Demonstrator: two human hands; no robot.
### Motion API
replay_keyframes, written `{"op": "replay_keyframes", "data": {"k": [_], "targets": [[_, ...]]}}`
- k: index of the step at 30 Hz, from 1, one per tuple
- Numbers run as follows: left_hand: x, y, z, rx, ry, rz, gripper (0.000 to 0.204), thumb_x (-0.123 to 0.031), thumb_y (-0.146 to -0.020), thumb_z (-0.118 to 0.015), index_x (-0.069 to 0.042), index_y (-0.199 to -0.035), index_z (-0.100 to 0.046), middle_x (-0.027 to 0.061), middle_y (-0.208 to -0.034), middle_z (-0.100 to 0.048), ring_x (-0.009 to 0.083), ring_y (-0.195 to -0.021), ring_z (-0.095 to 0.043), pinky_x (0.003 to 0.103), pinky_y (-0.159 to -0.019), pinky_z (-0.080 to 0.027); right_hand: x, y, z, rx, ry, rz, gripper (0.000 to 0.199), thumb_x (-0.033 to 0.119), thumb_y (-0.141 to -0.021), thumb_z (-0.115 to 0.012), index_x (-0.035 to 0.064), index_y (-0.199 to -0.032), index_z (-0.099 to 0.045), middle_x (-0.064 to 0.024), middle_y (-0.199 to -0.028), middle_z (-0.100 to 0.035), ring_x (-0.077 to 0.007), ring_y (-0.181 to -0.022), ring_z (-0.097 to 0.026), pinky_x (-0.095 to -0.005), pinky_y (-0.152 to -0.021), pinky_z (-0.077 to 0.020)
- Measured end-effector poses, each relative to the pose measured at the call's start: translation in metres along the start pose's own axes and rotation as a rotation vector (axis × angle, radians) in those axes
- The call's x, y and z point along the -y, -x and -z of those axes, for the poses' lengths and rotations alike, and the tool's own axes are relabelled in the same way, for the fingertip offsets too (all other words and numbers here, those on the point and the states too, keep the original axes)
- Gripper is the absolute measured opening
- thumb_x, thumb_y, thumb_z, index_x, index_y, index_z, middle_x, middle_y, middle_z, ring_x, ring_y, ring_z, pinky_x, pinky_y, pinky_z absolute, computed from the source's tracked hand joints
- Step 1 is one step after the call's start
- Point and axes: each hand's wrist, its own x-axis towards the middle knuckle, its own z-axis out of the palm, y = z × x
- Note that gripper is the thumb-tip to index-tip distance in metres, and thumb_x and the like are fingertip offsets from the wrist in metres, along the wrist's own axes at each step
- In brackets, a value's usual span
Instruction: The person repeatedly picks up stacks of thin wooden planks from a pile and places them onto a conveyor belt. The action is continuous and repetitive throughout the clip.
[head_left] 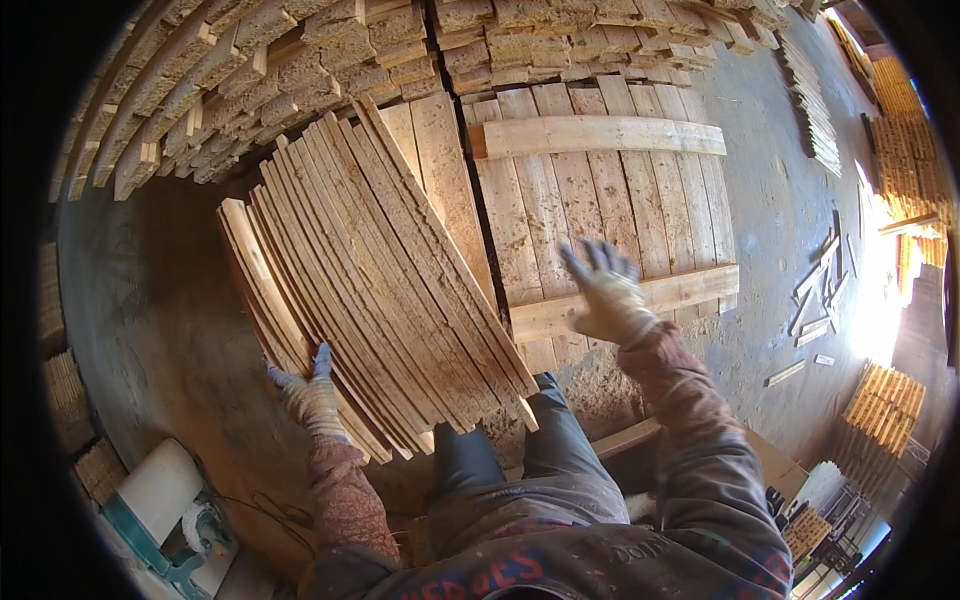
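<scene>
The one stack of boards (390, 270) lies before you, leftward, its long axis slanting from far left to near right. Your left hand (308, 398) touches its left edge; I cannot tell if it grips. Your right hand (612, 298), fingers wide apart, is near one of two cross boards (600, 136).

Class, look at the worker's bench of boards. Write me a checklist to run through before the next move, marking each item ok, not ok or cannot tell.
1. Left grip firm on the board row: cannot tell; it is at the row's near left side.
2. Right grip free: ok; open, holding nothing.
3. Gloves worn on both: ok.
4. Row's near ends even: not ok; some jut out.
5. Upper crosspiece and lower crosspiece fastened to the flat boards: cannot tell; both lie across them.
6. Floor free of scraps: not ok; loose strips lie at right.
</scene>
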Motion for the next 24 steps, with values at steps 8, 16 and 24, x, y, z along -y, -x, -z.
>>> {"op": "replay_keyframes", "data": {"k": [8, 16, 24], "targets": [[-0.027, 0.010, -0.015, -0.078, -0.131, 0.103, 0.109, -0.064, -0.082, -0.076, -0.010, -0.161, -0.024, 0.0264, -0.153, -0.046, 0.0468, -0.130, -0.055, 0.054, -0.101, -0.050, -0.165, -0.008, -0.069, -0.314, 0.159, -0.006, 0.101, 0.038, -0.077, -0.084, 0.0216, -0.161, -0.030, -0.0150, -0.148, -0.045, -0.0364, -0.128, -0.048, -0.0559, -0.107, -0.0407], [-0.011, 0.005, -0.028, -0.103, -0.072, 0.056, 0.101, -0.058, -0.082, -0.076, -0.004, -0.156, -0.034, 0.0288, -0.152, -0.046, 0.0460, -0.135, -0.049, 0.053, -0.110, -0.043, -0.184, -0.190, 0.082, -0.324, 0.249, -0.068, 0.107, 0.036, -0.069, -0.088, 0.0179, -0.158, -0.033, -0.0195, -0.146, -0.052, -0.0396, -0.132, -0.051, -0.0536, -0.104, -0.0461], [0.014, -0.006, -0.019, 0.065, 0.365, 0.254, 0.096, -0.035, -0.081, -0.086, 0.006, -0.152, -0.038, 0.0289, -0.144, -0.052, 0.0385, -0.130, -0.055, 0.047, -0.106, -0.047, -0.173, -0.122, 0.001, -0.172, -0.736, 0.092, 0.114, 0.015, -0.072, -0.088, 0.0162, -0.164, -0.021, -0.0211, -0.139, -0.060, -0.0332, -0.121, -0.063, -0.0428, -0.096, -0.0554]]}}
